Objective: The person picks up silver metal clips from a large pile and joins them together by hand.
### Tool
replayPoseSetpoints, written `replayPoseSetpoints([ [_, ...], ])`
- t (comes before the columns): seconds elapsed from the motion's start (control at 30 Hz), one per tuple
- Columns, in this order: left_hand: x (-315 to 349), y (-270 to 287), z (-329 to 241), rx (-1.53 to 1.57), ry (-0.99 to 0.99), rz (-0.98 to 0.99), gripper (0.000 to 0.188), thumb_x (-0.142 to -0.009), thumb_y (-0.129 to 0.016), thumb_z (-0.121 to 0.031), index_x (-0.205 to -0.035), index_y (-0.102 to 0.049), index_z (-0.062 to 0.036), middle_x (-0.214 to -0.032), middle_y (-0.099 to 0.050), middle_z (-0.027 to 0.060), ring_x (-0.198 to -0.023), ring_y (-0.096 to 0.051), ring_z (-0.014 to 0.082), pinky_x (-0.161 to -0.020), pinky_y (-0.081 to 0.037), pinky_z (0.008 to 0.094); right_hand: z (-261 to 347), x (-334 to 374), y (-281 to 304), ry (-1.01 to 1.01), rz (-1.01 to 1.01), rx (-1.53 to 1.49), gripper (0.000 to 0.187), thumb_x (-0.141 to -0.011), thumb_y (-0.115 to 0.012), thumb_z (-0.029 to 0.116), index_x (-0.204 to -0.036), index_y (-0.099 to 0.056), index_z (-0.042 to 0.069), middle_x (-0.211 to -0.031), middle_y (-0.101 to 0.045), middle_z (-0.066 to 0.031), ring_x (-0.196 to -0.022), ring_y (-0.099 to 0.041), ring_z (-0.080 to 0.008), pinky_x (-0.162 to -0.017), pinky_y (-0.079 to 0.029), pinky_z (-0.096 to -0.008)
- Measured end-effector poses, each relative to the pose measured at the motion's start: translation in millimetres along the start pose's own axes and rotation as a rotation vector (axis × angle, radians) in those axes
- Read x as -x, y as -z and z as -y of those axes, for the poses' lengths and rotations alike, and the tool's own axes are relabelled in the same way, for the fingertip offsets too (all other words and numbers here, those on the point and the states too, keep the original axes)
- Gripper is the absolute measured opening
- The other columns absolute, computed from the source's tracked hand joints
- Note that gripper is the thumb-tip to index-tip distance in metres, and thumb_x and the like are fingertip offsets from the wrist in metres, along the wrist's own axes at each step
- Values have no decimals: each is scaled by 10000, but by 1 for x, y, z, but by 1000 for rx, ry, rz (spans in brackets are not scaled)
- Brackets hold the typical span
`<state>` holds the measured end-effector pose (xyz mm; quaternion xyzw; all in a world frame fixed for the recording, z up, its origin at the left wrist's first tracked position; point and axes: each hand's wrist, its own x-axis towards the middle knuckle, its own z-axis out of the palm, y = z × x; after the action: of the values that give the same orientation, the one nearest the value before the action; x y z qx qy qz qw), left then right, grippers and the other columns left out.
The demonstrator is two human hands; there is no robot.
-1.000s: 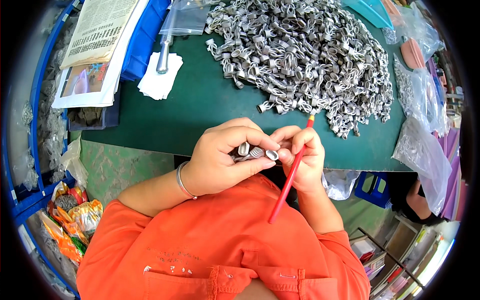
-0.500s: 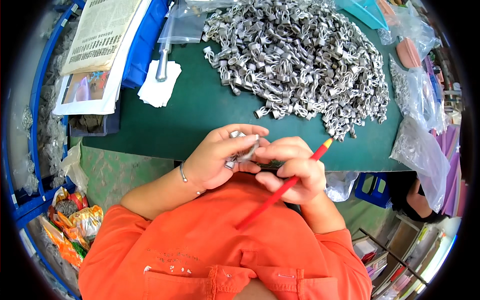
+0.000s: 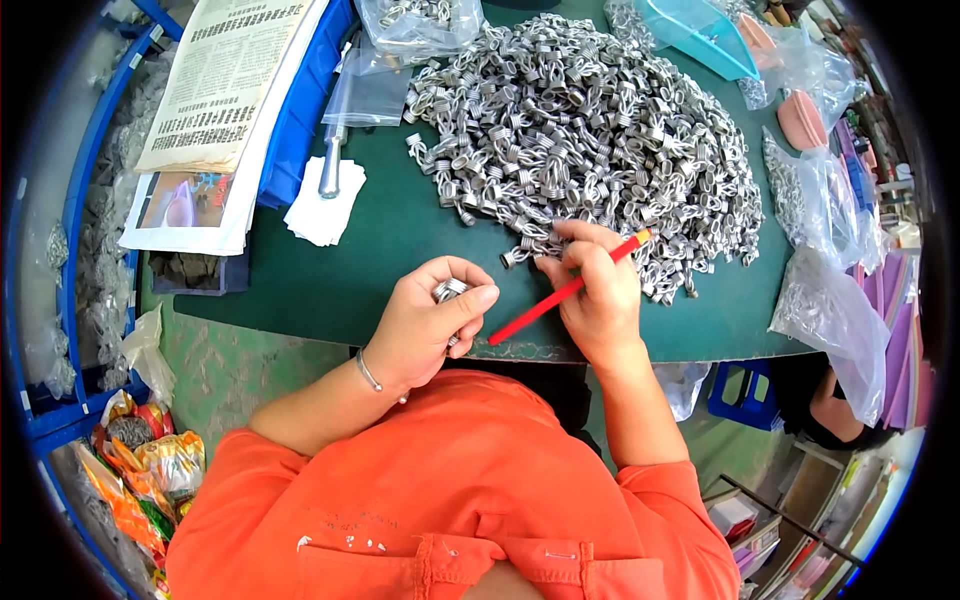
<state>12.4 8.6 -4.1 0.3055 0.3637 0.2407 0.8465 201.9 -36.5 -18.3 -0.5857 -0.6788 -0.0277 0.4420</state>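
My left hand [image 3: 425, 320] is closed around a few small silver metal fittings [image 3: 451, 290], ribbed rings with wire loops. The fingers hide most of them. A slim red pencil [image 3: 535, 312] with a yellow end lies across my right hand [image 3: 605, 300], held against the palm and fingers. My right thumb and fingertips touch the near edge of a large pile of the same fittings [image 3: 610, 130], around one or more pieces there. Exactly what the fingertips pinch is hidden.
On the green table [image 3: 300, 290], a metal-handled tool [image 3: 331, 170] lies on white paper [image 3: 325, 215]. Left of it are a blue bin [image 3: 300, 130] and newspaper [image 3: 225, 80]. Plastic bags [image 3: 840, 320], a turquoise tray [image 3: 700, 38] and a pink container [image 3: 802, 120] line the right side.
My right hand has moved away from my left hand, forward to the pile, still carrying the red pencil. The left fingers have closed further over the fittings.
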Motion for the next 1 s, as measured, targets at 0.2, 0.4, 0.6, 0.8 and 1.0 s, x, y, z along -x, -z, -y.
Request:
replayPoseSetpoints([
  [0.2, -2, -4, 1, -26, -1, 23, 111, -841, -593, -75, -897, -505, -36, -645, -475, 3, -508, -436, 55, -390, -329, 187, 2, -11, 0, 44, 53, 19, 196, -644, -579, -112, -767, -504, 20, -857, -616, -118, -717, -582, -293, -623, -472, -344],
  [0.4, 0, -7, -1, -31, -66, -36, 224, -840, -591, -73, -1036, -508, -2, -656, -508, 23, -507, -430, 51, -393, -339, 186, 1, -12, 3, 60, 77, -61, 218, -597, -571, -108, -753, -516, 34, -801, -617, -94, -683, -586, -277, -590, -465, -353],
  [0.6, 1, 3, 1, -222, -106, 43, 249, -812, -623, -54, -1041, -560, 21, -761, -589, 45, -558, -472, 44, -415, -369, 181, 14, 4, 17, 10, 202, -465, 224, -663, -612, -133, -683, -465, 34, -823, -622, -131, -675, -609, -242, -578, -500, -294],
  [0.8, 5, 1, 8, -631, -423, 13, 213, -724, -705, -1, -912, -606, 1, -811, -599, 27, -666, -522, 36, -571, -423, 166, 18, 22, 14, -48, 100, -529, 238, -683, -662, -98, -700, -467, 38, -861, -622, -139, -670, -599, -213, -570, -495, -283],
  [1.0, 5, 4, 11, -687, -418, 36, 204, -713, -720, -26, -880, -604, -8, -793, -602, 22, -668, -530, 49, -594, -438, 195, 21, 26, 16, -194, 98, -566, 226, -696, -673, -74, -741, -476, 29, -890, -622, -150, -657, -587, -179, -573, -485, -259],
])
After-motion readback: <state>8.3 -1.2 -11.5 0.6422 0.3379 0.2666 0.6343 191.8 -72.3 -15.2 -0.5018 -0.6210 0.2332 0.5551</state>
